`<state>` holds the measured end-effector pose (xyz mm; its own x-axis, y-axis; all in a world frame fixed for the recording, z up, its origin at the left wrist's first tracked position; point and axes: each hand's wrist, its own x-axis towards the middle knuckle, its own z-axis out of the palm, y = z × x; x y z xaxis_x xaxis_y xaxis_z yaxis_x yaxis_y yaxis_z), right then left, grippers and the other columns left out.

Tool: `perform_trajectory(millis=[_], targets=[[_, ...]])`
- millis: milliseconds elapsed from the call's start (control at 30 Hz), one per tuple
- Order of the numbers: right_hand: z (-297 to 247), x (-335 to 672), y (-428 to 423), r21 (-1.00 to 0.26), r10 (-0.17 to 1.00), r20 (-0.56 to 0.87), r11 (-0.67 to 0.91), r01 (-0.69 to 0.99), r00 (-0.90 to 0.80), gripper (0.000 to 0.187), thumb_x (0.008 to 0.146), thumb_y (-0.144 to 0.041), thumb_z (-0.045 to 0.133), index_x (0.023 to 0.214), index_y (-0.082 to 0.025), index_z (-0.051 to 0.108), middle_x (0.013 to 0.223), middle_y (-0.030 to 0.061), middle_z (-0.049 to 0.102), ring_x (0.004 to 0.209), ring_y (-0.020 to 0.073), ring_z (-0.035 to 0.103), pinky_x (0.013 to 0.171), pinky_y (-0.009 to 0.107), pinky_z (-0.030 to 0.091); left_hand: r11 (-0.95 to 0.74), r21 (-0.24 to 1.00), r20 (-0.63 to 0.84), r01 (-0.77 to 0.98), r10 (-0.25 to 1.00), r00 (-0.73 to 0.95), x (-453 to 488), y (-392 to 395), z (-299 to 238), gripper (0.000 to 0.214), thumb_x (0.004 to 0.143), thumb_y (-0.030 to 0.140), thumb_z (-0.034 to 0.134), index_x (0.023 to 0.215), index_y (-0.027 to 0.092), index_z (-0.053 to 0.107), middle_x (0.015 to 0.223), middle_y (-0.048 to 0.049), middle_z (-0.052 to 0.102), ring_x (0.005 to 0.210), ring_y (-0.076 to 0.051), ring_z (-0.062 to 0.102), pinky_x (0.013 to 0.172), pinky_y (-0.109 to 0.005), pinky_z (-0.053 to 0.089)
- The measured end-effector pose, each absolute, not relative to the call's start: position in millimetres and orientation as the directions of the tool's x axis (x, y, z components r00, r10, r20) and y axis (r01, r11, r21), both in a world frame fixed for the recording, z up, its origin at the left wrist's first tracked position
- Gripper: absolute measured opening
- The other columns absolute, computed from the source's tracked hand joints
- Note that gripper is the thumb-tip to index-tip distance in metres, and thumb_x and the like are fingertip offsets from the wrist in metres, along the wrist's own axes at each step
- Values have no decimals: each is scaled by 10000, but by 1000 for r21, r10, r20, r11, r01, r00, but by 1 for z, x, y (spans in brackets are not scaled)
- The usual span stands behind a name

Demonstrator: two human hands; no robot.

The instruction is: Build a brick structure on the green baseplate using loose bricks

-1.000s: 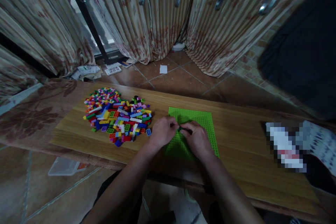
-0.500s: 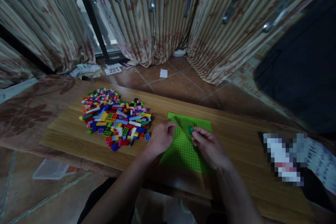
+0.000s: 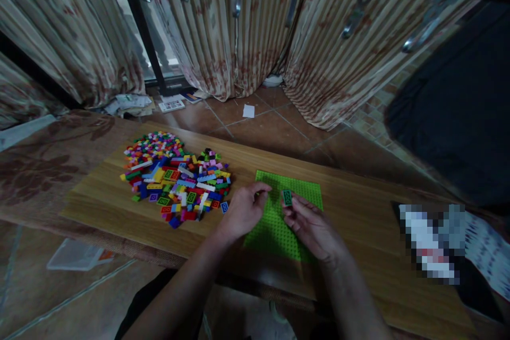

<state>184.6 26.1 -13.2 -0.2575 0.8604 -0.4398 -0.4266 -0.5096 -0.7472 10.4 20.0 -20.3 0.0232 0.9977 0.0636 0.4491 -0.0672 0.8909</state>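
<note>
1. Dk green brick (image 3: 287, 197) is pinched by R hand (image 3: 313, 223), btwn thumb + fingertips, over green baseplate (image 3: 271, 236); underside is turned to cam, prob. so it can be checked.
2. L hand (image 3: 245, 210) is held by plate's left edge; index is stuck out, others curled; can't tell if anything's gripped.
3. Baseplate is laid flat on wood tabletop (image 3: 370, 223), prob. for two-handed access.
4. Brick pile (image 3: 179, 183) is set left, apart from plate, prob. so studs aren't covered.

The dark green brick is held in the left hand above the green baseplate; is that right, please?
Not quite: the head view shows the dark green brick held in the right hand, not the left hand, above the green baseplate.
</note>
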Motion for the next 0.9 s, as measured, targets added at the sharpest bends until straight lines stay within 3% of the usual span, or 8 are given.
perform_trajectory(millis=[167, 300, 400, 500, 667, 900], targets=[[-24, 178, 29, -870, 929, -356, -369, -326, -101, 338, 638, -374, 845, 896, -198, 717, 650, -46, 575, 554, 71, 464, 478, 193, 334, -75, 873, 71, 482, 997, 27, 7, 19, -16, 301, 893, 160, 498, 1133, 183, 679, 1096, -49, 734, 938, -164, 691, 879, -275, 537], [-35, 178, 31, -988, 989, -133, -137, 67, 60, 320, 747, -433, 730, 970, -204, 713, 699, -15, 621, 608, 127, 521, 576, 265, 419, -53, 798, 88, 600, 996, -29, 1, 20, -14, 307, 884, 129, 493, 1127, 166, 676, 1095, -78, 722, 956, -184, 680, 890, -293, 527], [-37, 178, 30, -910, 997, 80, 68, 410, 12, 271, 823, -400, 637, 979, -192, 713, 951, 72, 683, 858, 207, 615, 785, 363, 482, -24, 753, 54, 658, 998, -26, -2, 20, -12, 335, 860, 84, 488, 1131, 149, 673, 1099, -97, 711, 966, -194, 674, 887, -294, 523], [-36, 176, 28, -780, 978, 176, 209, 590, -113, 273, 877, -341, 555, 1039, -176, 699, 1019, 103, 669, 942, 234, 623, 846, 388, 484, -7, 715, 5, 699, 1000, 4, -1, 19, -12, 356, 849, 63, 473, 1127, 162, 673, 1080, -92, 709, 933, -194, 678, 864, -294, 523], [-38, 167, 25, -649, 951, 230, 308, 696, -206, 280, 911, -309, 499, 1070, -167, 681, 996, 102, 667, 925, 240, 636, 834, 386, 499, -20, 684, -18, 730, 999, 44, 1, 18, -12, 353, 844, 63, 453, 1093, 185, 673, 1037, -77, 714, 925, -204, 684, 839, -299, 524], [-40, 153, 20, -516, 955, 187, 295, 804, -231, 295, 885, -314, 552, 1128, -190, 664, 977, 84, 671, 901, 251, 643, 806, 384, 507, -37, 654, -20, 756, 998, 66, 0, 19, -17, 358, 845, 89, 455, 1113, 194, 668, 1089, -82, 701, 979, -213, 676, 888, -321, 523]])
